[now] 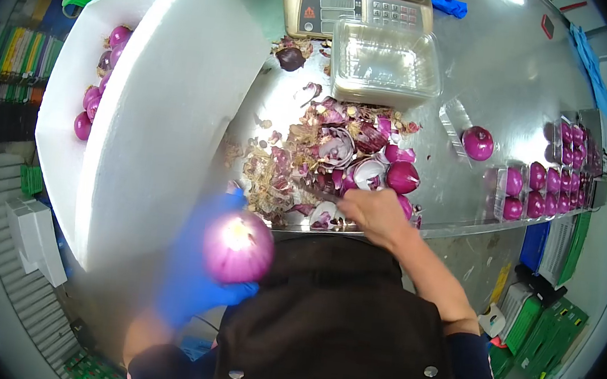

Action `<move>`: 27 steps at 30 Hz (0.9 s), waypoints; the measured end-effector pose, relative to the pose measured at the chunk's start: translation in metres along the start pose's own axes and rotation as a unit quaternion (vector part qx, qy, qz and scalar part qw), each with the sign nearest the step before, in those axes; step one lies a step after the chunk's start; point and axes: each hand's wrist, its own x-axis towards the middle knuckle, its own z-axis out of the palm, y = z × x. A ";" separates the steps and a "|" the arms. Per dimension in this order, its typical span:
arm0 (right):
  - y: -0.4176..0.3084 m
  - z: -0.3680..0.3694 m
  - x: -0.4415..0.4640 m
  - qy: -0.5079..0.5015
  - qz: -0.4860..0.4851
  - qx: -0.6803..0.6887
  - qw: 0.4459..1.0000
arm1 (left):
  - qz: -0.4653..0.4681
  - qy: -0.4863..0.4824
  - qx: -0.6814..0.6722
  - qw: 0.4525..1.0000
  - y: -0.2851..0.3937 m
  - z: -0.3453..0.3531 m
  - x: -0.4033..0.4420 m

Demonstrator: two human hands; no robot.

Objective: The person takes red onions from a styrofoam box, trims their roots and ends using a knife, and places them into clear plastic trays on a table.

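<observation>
Head view: left of centre, the left hand's (194, 278) curled, gloved fingers cup a purple onion (238, 249), likely firm, light and slick, best held round its widest part, while the right hand (375, 215), fisted mid-frame, grips an apparent knife (324, 194).

Gloved left hand (194, 281) cupping red onion (238, 248) off near edge of tabletop (459, 187), bare right hand (377, 216) gripping blurred knife (324, 194) by peelings (338, 145) along that edge, scale (322, 15) toward far edge, packed onions (552, 192) toward right edge.
</observation>
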 end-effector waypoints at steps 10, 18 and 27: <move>-0.034 -0.026 0.017 0.106 0.042 0.066 0.991 | -0.185 0.074 -0.407 0.891 -0.020 0.019 0.016; -0.041 -0.023 0.021 0.134 -0.182 -0.037 0.973 | -0.271 0.092 -0.767 0.574 -0.029 0.044 0.016; -0.045 -0.006 0.040 0.117 -0.116 -0.088 0.982 | -0.261 0.138 -0.727 0.620 -0.034 0.050 0.003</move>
